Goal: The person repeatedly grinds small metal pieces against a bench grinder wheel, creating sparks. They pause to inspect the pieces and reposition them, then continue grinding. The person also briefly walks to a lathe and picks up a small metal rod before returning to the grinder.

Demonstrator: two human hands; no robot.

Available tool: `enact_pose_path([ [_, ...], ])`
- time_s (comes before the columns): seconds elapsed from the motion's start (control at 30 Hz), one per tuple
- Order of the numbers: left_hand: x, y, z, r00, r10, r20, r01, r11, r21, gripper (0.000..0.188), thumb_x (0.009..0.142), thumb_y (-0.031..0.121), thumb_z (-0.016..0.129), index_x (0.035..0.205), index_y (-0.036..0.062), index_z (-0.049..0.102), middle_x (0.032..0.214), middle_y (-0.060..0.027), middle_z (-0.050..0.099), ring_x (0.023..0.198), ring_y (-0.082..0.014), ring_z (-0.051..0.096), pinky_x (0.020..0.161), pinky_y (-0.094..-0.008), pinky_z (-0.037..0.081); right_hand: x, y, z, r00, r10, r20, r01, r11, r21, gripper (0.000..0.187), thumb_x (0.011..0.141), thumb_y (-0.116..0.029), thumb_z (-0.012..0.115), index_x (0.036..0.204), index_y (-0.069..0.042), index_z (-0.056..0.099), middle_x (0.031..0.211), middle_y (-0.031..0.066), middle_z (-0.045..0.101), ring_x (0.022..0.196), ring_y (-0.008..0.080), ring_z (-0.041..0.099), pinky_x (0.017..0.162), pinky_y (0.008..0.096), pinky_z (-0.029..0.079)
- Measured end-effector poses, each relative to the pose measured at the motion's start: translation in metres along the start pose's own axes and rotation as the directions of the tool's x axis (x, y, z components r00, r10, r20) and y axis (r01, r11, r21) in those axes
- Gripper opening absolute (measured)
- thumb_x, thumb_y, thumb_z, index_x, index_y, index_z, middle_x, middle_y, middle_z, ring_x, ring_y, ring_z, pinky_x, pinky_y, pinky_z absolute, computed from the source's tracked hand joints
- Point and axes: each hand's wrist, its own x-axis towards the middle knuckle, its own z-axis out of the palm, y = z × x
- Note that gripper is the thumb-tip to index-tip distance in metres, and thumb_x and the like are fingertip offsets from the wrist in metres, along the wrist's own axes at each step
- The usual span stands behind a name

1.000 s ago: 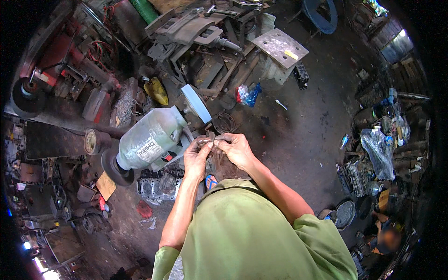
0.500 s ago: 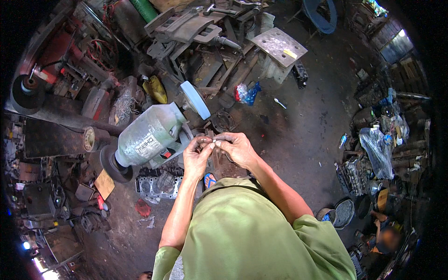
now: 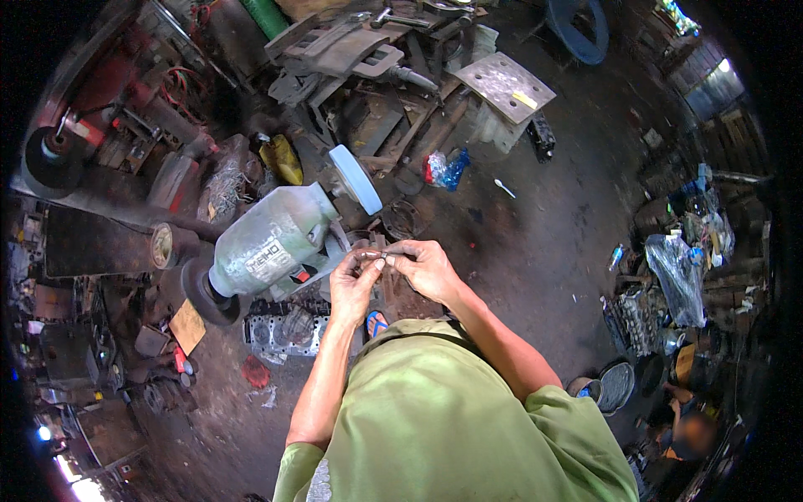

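Note:
My left hand (image 3: 353, 280) and my right hand (image 3: 427, 269) meet in front of my body, fingertips almost touching. Thumb and fingers of each are pinched on a small thin piece (image 3: 384, 254), dark and perhaps metal; its kind is too small to make out, and the fingers cover most of it. Just left of my left hand stands a green bench grinder (image 3: 272, 238). A pale blue grinding wheel (image 3: 355, 180) is on its far end, and a dark wheel (image 3: 209, 293) on its near end. A red switch shows on its side.
Below the grinder lies an engine cylinder head (image 3: 284, 333). A cluttered metal bench with a hammer (image 3: 400, 18) is at the far side, beside a drilled steel plate (image 3: 506, 86). Engine parts and a plastic-wrapped bundle (image 3: 674, 276) line the right; another person (image 3: 690, 431) is at lower right.
The surroundings have shifted slightly in view. Both hands stay pinched together, with small finger movements, and the thin piece between them shows a little more.

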Motion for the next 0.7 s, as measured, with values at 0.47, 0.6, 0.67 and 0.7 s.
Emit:
enact_pose_path([
  [0.47, -0.094, -0.089, -0.109, 0.904, -0.392, -0.172, 0.337, 0.899, -0.28, 0.022, 0.084, 0.015, 0.072, 0.099, -0.0008, 0.065, 0.086, -0.0081, 0.067, 0.079, -0.0154, 0.062, 0.07, -0.0291, 0.051, 0.01, 0.034, 0.041, 0.861, 0.032, 0.508, 0.28, 0.804, -0.525, 0.023, 0.078, -0.021, 0.073, 0.088, 0.0, 0.071, 0.084, 0.0178, 0.068, 0.076, 0.0301, 0.066, 0.07, 0.0376, 0.051],
  [0.6, -0.146, -0.095, -0.227, 0.66, -0.404, -0.633, 0.451, 0.887, -0.096, 0.017, 0.076, 0.013, 0.077, 0.089, 0.0029, 0.07, 0.077, -0.0034, 0.068, 0.064, -0.0098, 0.058, 0.056, -0.0266, 0.047, 0.014, 0.07, 0.032, 0.895, 0.073, 0.439, 0.233, 0.763, -0.602, 0.023, 0.077, -0.019, 0.072, 0.089, 0.001, 0.071, 0.084, 0.0185, 0.069, 0.076, 0.0298, 0.068, 0.069, 0.0371, 0.052],
  [0.67, -0.15, -0.07, -0.292, 0.539, -0.265, -0.799, 0.466, 0.885, 0.021, 0.007, 0.079, 0.007, 0.065, 0.082, 0.001, 0.07, 0.071, -0.0007, 0.063, 0.062, -0.0106, 0.055, 0.054, -0.0292, 0.044, 0.011, 0.089, 0.025, 0.915, 0.211, 0.345, 0.08, 0.741, -0.667, 0.028, 0.077, -0.024, 0.073, 0.091, 0.0, 0.071, 0.086, 0.0205, 0.068, 0.078, 0.0321, 0.069, 0.069, 0.0383, 0.053],
  [0.7, -0.143, -0.051, -0.323, 0.506, -0.119, -0.854, 0.446, 0.884, 0.141, 0.01, 0.081, 0.008, 0.063, 0.08, 0.0002, 0.069, 0.068, 0.0006, 0.06, 0.062, -0.0108, 0.052, 0.053, -0.0305, 0.042, 0.009, 0.096, 0.022, 0.915, 0.277, 0.292, 0.004, 0.719, -0.695, 0.031, 0.076, -0.027, 0.074, 0.091, 0.0, 0.071, 0.087, 0.0215, 0.068, 0.079, 0.0333, 0.069, 0.069, 0.0389, 0.053],
])
